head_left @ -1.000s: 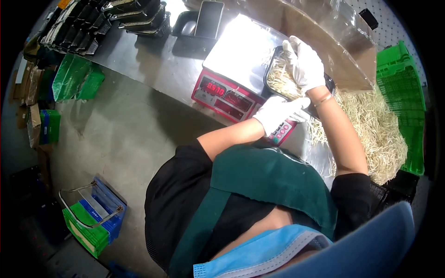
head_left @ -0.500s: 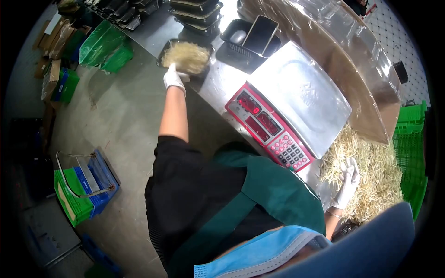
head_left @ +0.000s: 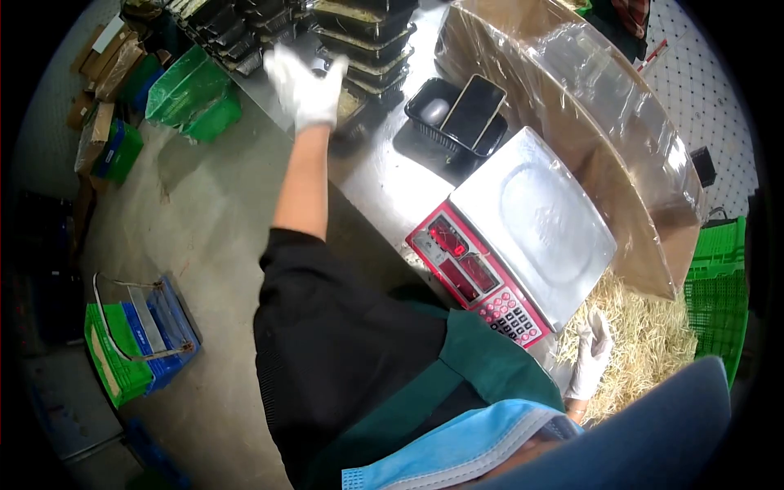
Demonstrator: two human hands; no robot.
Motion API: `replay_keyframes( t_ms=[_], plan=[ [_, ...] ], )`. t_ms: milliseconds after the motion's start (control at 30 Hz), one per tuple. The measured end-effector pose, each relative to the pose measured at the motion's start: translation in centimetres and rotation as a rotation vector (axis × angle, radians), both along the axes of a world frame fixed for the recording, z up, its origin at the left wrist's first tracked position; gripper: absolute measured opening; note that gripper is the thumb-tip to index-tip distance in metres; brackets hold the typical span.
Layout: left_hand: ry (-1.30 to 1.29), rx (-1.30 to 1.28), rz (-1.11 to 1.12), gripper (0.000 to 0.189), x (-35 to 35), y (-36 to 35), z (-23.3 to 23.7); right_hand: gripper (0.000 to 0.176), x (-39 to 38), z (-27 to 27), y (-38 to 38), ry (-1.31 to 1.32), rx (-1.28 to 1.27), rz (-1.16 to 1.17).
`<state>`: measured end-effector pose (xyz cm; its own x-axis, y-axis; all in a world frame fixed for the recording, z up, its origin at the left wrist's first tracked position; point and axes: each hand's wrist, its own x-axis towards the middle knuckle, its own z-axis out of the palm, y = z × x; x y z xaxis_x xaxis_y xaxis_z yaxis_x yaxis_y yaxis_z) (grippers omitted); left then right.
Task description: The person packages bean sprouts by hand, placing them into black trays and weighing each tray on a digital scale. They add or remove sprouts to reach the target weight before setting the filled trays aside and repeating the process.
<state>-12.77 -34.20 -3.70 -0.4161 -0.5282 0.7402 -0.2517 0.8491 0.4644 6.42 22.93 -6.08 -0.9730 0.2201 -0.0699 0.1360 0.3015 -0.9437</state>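
My left hand (head_left: pixel 306 88), in a white glove, is stretched out at the far end of the metal table with its thumb and fingers apart. Just beyond it, partly covered by the hand, is a black tray (head_left: pixel 351 106) of pale sprouts. A stack of filled black trays (head_left: pixel 371 51) rises beside it. My right hand (head_left: pixel 591 355), also gloved, lies at the edge of a loose heap of pale bean-sprout-like strands (head_left: pixel 645 335), its fingers loosely extended with nothing visible in them. Between the hands stands a red scale (head_left: pixel 482 278) with a bare steel pan (head_left: pixel 543 220).
A black basket (head_left: pixel 416 102) holds a phone (head_left: pixel 474 110) and a grey rounded object. A plastic-lined carton (head_left: pixel 572 98) stands behind the scale. Green crates (head_left: pixel 714 286) are at right. On the floor are a green bin (head_left: pixel 192 94) and a blue-and-green stool-like crate (head_left: pixel 143 339).
My left hand has let go of the sprout-filled tray near the stack and moved up, fingers now spread. My right hand has shifted slightly at the heap. The view has turned a little.
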Motion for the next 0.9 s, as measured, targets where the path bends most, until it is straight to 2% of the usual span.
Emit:
replay_keyframes(
  t_ms=[33,67,100,133,200,267,300,333,400,467,533,600,633,667,700,733,800,833,867,900],
  plan=[
    [0.094,-0.208,-0.07,0.098,-1.5,0.4,3.6,0.05,0.1,0.1,0.0,-0.011,-0.023,-0.017],
    [-0.002,-0.148,-0.276,0.088,-1.8,2.1,8.6,0.05,0.0,0.1,0.0,-0.013,-0.02,-0.018],
    [-0.184,-0.258,-0.247,0.078,-3.7,3.1,11.1,0.051,-0.2,0.0,0.0,-0.011,-0.023,-0.016],
    [0.125,-0.465,-0.426,0.088,-5.5,3.3,11.5,0.052,-0.3,-0.1,-0.1,-0.007,-0.027,-0.016],
    [0.071,-0.732,-0.259,0.063,-8.5,3.5,11.8,0.051,-0.5,0.8,-1.2,-0.024,-0.016,0.005],
    [-0.315,-0.561,-0.474,0.043,-8.1,3.2,12.9,0.05,-0.2,1.3,-1.9,-0.043,0.022,0.049],
    [-0.123,-0.629,-0.368,0.034,-7.6,3.4,12.2,0.05,0.1,1.2,-1.7,-0.032,0.022,0.043],
    [-0.119,-0.563,-0.519,0.033,-7.3,2.9,12.5,0.05,0.6,0.9,-1.5,-0.02,0.017,0.034],
    [-0.052,-0.685,-0.49,0.03,-5.1,4.1,13.2,0.051,1.7,-0.5,0.4,-0.042,-0.054,0.001],
    [-0.247,-0.574,-0.31,0.028,-5.3,3.3,12.6,0.05,2.8,-2.4,2.5,-0.011,-0.065,-0.024],
    [-0.091,-0.686,-0.527,0.03,-5.4,1.8,12.6,0.054,2.9,-2.5,2.8,-0.036,-0.092,-0.083],
    [-0.111,-0.688,-0.687,0.037,-4.1,2.8,14.2,0.055,2.7,-1.2,2.3,0.135,0.036,-0.03],
    [-0.149,-0.953,-0.358,0.079,-7.4,-1.5,10.7,0.056,2.9,-0.3,2.9,0.21,0.264,-0.025],
    [-0.095,-0.951,-0.171,0.08,-6.0,0.6,10.8,0.058,3.4,0.7,4.3,0.274,0.497,-0.028],
    [-0.084,-0.885,-0.182,0.081,-4.8,2.6,11.4,0.058,4.2,1.7,7.6,0.305,0.752,-0.115],
    [-0.238,-0.722,-0.198,0.077,-3.7,4.9,12.1,0.059,5.9,3.2,11.0,0.309,1.02,-0.216],
    [0.054,-0.633,-0.543,0.068,-1.7,9.1,10.3,0.064,10.4,7.3,17.4,0.273,1.139,-0.677],
    [0.024,-0.439,-0.786,0.066,0.5,13.1,9.5,0.069,12.4,10.4,18.3,0.054,1.403,-0.987],
    [-0.054,-0.037,-1.104,0.07,2.2,17.0,7.6,0.075,16.0,10.2,22.5,0.043,1.648,-1.095],
    [-0.136,0.159,-1.326,0.075,3.3,20.5,5.7,0.073,17.6,11.4,22.7,-0.391,1.443,-1.189]
  ],
)
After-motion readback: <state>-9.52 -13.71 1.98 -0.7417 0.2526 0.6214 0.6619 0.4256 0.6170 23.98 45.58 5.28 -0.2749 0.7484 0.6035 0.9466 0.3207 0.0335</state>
